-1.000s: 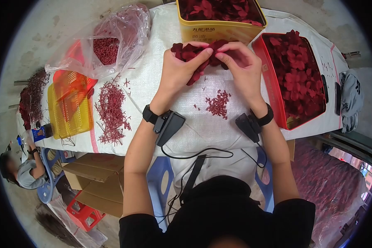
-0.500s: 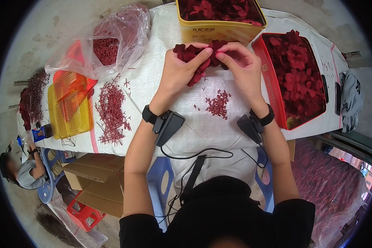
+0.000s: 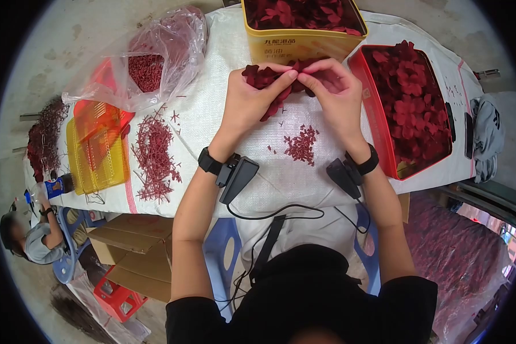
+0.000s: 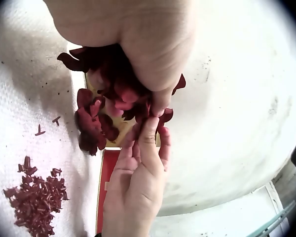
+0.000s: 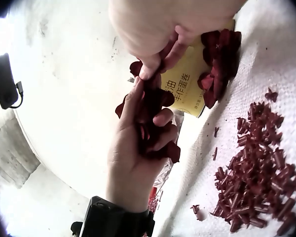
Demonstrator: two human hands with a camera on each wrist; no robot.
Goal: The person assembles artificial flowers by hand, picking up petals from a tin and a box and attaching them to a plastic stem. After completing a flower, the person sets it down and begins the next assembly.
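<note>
My left hand [image 3: 247,103] holds a bunch of dark red cloth-like flower petals [image 3: 260,77] above the table, its fingers curled behind them. My right hand [image 3: 343,103] meets it at the thumb tips, pinching part of the same dark red petals. In the right wrist view, the left hand [image 5: 133,158] cups several petal layers [image 5: 155,106], and the thumb and fingertips of both hands come together at their edge. Below the hands, a small heap of short dark red tube-like bits [image 3: 301,144] lies on the white woven cloth [image 3: 258,189].
A yellow tin [image 3: 298,47] and a red tin [image 3: 377,114], both full of red petals, stand beyond and to the right. Leftward lie a stem pile [image 3: 153,155], a clear bag [image 3: 183,54] of red bits and a yellow tray [image 3: 112,169]. A person [image 3: 37,238] sits far left.
Both hands stay almost in place, thumbs together. The petals in the left hand have shifted slightly inward, and the head view has moved a little.
</note>
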